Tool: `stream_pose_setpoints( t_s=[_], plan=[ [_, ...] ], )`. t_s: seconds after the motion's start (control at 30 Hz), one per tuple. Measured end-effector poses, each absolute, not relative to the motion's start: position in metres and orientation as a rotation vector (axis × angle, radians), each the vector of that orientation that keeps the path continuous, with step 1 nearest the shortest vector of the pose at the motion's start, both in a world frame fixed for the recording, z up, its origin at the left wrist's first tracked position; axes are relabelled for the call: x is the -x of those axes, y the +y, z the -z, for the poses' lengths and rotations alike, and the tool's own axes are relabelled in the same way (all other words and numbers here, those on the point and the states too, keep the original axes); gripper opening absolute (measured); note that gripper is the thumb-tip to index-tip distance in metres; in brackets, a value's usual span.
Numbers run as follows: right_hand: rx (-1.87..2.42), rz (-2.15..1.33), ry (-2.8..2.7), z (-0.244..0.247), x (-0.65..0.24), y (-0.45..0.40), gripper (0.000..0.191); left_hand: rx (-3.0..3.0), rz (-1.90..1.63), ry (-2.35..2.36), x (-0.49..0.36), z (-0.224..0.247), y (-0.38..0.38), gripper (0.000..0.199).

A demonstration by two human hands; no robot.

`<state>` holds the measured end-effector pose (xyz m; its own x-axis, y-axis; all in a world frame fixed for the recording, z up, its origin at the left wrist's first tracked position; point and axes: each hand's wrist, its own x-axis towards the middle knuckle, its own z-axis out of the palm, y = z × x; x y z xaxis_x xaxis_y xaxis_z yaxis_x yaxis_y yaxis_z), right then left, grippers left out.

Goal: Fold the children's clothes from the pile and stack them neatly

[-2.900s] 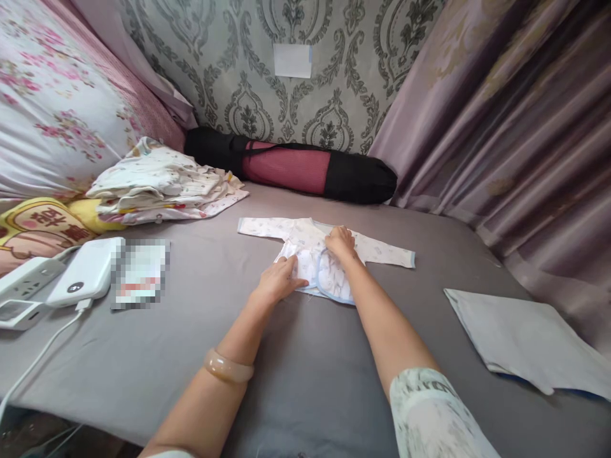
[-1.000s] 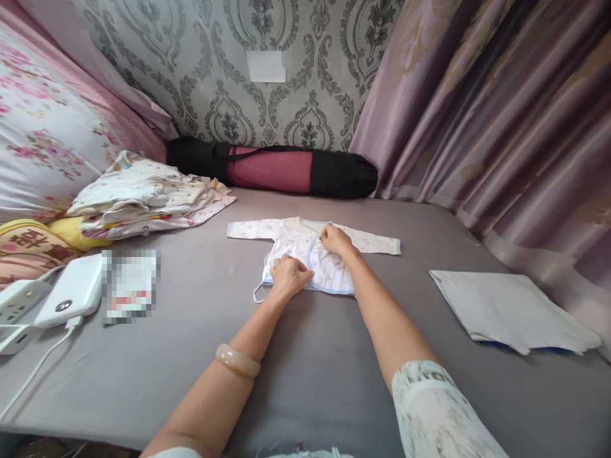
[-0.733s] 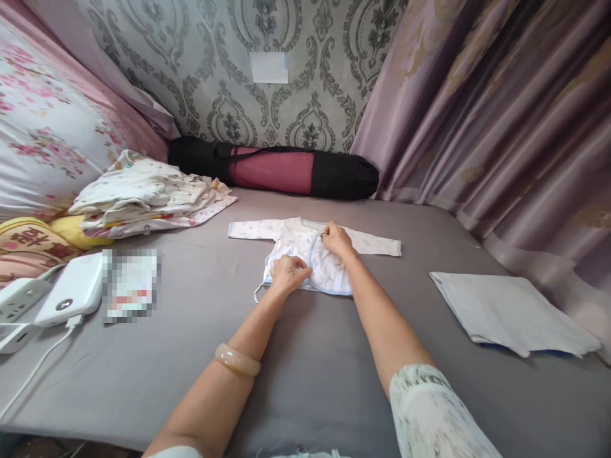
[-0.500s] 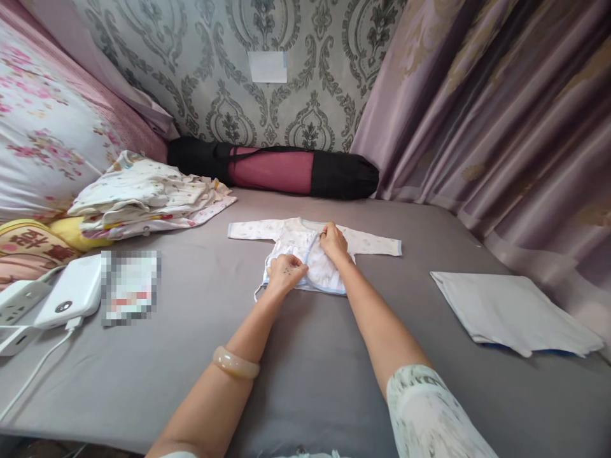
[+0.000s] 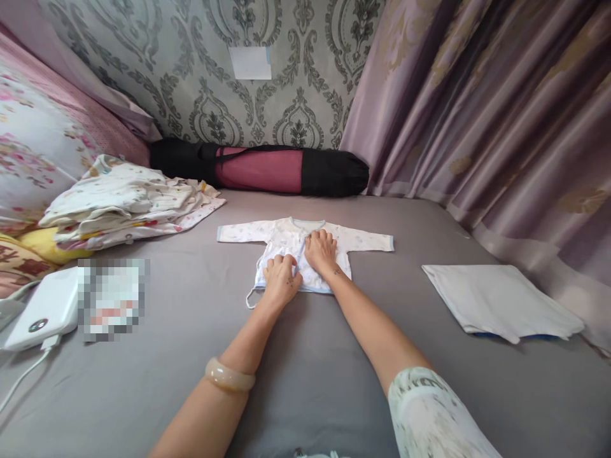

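Observation:
A small white baby top [image 5: 281,236] with pale blue trim lies spread out on the grey sheet, its sleeves stretched to both sides. My left hand [image 5: 281,278] rests on its lower front, fingers apart and curved over the cloth. Higher up, near the neckline, my right hand [image 5: 321,250] lies on the front with its fingers bent and slightly spread. Neither hand visibly grips the fabric. A thin white tie loops out at the lower left hem.
Folded baby clothes [image 5: 128,197] are piled at the left, near a white power bank [image 5: 45,308] with a cable. A black and pink rolled bag [image 5: 258,170] lies along the wall. Folded white cloth [image 5: 501,299] sits at the right.
My fingers have let go of the blue-trimmed front edge and now lie on the cloth. The view has shifted, so most things appear further left.

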<state>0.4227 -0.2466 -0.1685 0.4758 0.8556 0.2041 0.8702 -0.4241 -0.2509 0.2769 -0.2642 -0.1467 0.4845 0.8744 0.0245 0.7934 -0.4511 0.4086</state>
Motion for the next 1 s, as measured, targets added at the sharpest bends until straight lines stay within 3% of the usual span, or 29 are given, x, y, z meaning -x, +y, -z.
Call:
stream_pose_setpoints(
  t_s=[0.23, 0.43, 0.6, 1.0],
  plan=[
    [2.272, -0.388, -1.7, 0.166, -0.435, -0.27, 0.056, -2.539, -0.373, 1.066, -0.275, 0.157, -0.263, 0.032],
    [2.323, -0.245, -1.752, 0.167, -0.454, -0.297, 0.063, -2.523, -0.266, 1.094, -0.272, 0.157, -0.261, 0.036],
    [2.347, -0.129, -1.803, 0.168, -0.45, -0.312, 0.061, -2.527, -0.254, 1.086, -0.271, 0.157, -0.26, 0.039],
    [2.026, -0.287, -2.235, 0.152, -0.434, -0.377, 0.052, -2.531, -0.358, 1.093, -0.27, 0.159, -0.261, 0.034]
  ],
)
